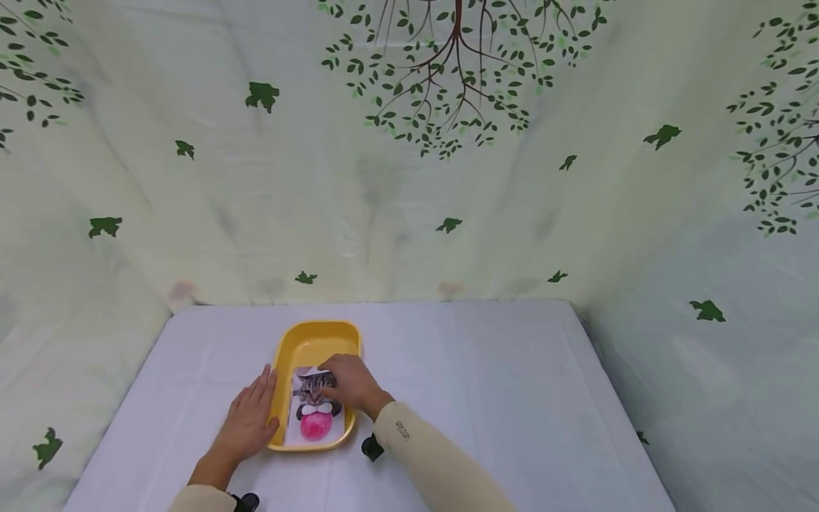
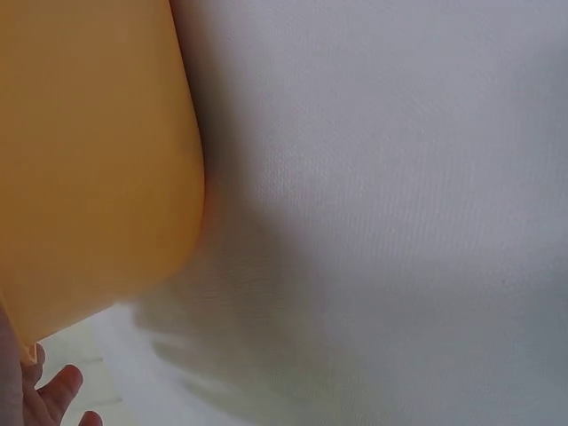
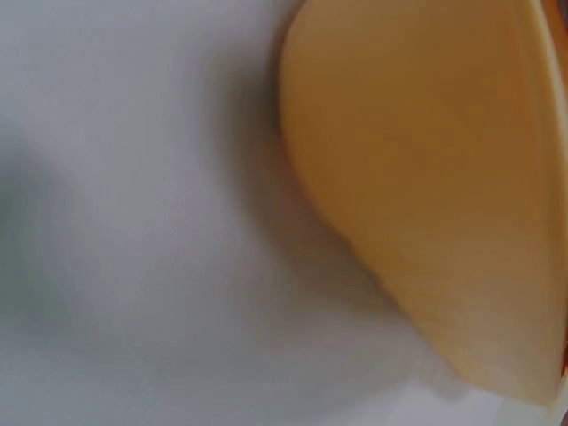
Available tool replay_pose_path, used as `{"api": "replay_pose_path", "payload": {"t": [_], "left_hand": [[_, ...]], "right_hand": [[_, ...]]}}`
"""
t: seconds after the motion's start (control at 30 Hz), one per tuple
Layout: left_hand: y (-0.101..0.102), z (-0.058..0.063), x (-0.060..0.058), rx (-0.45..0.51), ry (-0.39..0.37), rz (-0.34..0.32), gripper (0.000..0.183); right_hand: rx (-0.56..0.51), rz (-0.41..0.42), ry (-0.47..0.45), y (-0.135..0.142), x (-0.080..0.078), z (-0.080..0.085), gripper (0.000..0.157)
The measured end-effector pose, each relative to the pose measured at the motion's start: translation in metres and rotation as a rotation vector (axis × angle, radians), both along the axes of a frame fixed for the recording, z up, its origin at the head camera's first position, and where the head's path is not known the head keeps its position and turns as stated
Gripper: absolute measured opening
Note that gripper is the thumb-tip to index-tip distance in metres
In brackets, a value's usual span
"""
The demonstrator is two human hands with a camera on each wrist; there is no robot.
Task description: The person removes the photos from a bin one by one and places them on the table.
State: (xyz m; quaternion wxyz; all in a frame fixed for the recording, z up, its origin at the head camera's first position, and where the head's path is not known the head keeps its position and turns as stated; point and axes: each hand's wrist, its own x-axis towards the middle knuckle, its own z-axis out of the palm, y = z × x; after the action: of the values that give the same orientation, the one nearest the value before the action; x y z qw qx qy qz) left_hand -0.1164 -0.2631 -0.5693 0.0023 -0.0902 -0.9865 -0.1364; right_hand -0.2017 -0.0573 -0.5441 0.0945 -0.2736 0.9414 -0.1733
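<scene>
A yellow tray (image 1: 318, 333) with raised walls stands on the table, left of its middle. Inside lies a rectangular cat picture (image 1: 316, 424), showing a tabby cat above a pink ball. My left hand (image 1: 246, 419) lies along the tray's left wall with its fingers straight and its thumb near the rim. In the left wrist view, fingertips (image 2: 62, 386) show at the lower left, past the tray's side. My right hand (image 1: 355, 382) reaches over the right rim and holds the picture's upper right part, bent fingers at the top edge and thumb on its face.
A white cloth covers the table (image 1: 499, 398). Pale sheeting (image 1: 390, 249) printed with leaves and branches rises behind the table and along both sides. Dark wrist devices (image 1: 372, 448) sit under both forearms.
</scene>
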Motion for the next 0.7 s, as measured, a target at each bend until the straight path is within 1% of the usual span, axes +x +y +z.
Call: {"api": "replay_pose_path", "payload": {"t": [0.07, 0.17, 0.23, 0.3, 0.47, 0.6, 0.7], "left_hand": [[0.001, 0.0, 0.0, 0.0, -0.018, 0.005, 0.088], [0.002, 0.0, -0.001, 0.017, -0.048, 0.008, 0.089], [0.002, 0.0, -0.001, 0.017, -0.049, 0.003, 0.09], [0.002, 0.0, -0.001, 0.014, -0.052, -0.004, 0.09], [0.0, -0.002, -0.001, -0.019, -0.049, -0.008, 0.089], [0.0, -0.003, -0.002, -0.015, -0.05, -0.01, 0.088], [0.0, -0.003, -0.002, -0.022, -0.049, -0.013, 0.088]], "right_hand": [[-0.003, 0.005, -0.035, -0.007, 0.001, 0.003, 0.041], [-0.01, -0.036, -0.1, -0.017, 0.001, 0.003, 0.04], [-0.008, -0.069, -0.14, -0.023, 0.001, 0.001, 0.04], [0.005, -0.08, -0.17, -0.028, 0.002, 0.001, 0.042], [0.065, -0.061, -0.178, -0.041, 0.005, 0.0, 0.047], [0.119, -0.13, -0.186, -0.048, 0.008, -0.007, 0.042], [0.127, -0.182, -0.2, -0.051, 0.01, -0.015, 0.044]]}}
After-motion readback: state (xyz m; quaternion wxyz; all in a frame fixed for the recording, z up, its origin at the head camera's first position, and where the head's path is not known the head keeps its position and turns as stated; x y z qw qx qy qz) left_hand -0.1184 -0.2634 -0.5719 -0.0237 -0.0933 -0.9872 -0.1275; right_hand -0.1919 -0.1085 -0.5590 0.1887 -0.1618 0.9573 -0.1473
